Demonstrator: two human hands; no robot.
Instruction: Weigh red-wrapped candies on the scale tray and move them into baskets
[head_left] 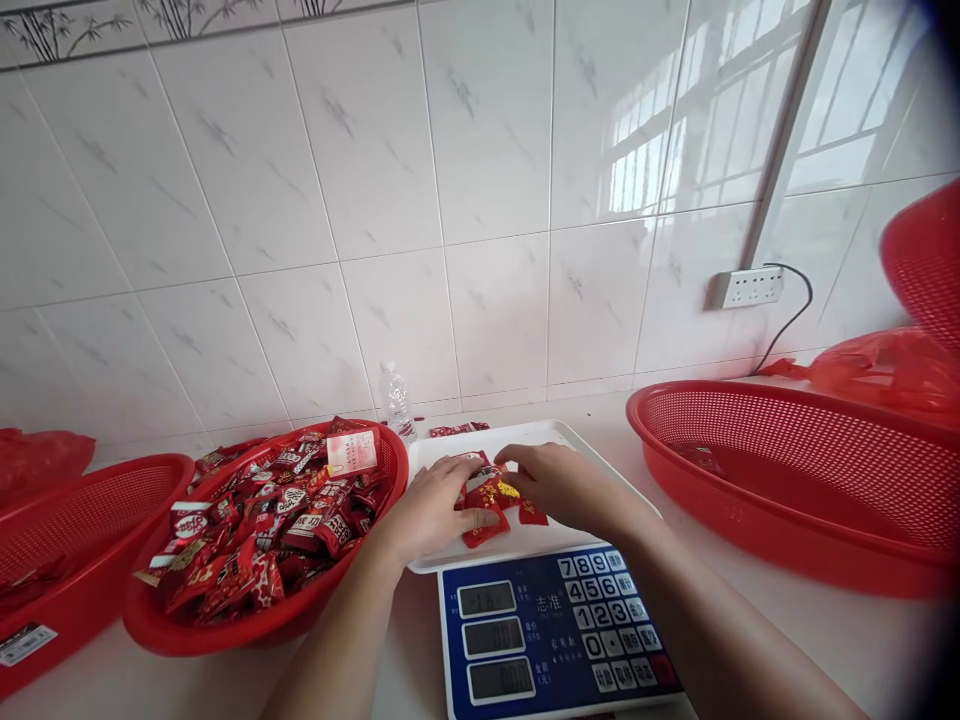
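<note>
Several red packets (pixel 486 492) lie on the white tray (pixel 555 432) of a digital scale (pixel 559 630). From the left, my left hand (pixel 439 508) reaches over the tray, its fingers and thumb apart around the left edge of the packets. My right hand (pixel 551 482) comes from the right, fingers bent down onto the packets; its fingertips are partly hidden, so whether it grips one is unclear. A red basket (pixel 255 635) heaped with red wrapped packets (pixel 285 510) stands left of the scale.
At the right is a red basket (pixel 787 520) with a small packet inside. Another red basket (pixel 97 500) is at the far left. A clear bottle (pixel 397 400) stands behind the tray. A power strip (pixel 750 288) is on the tiled wall, and red plastic bags (pixel 885 365) lie at the back right.
</note>
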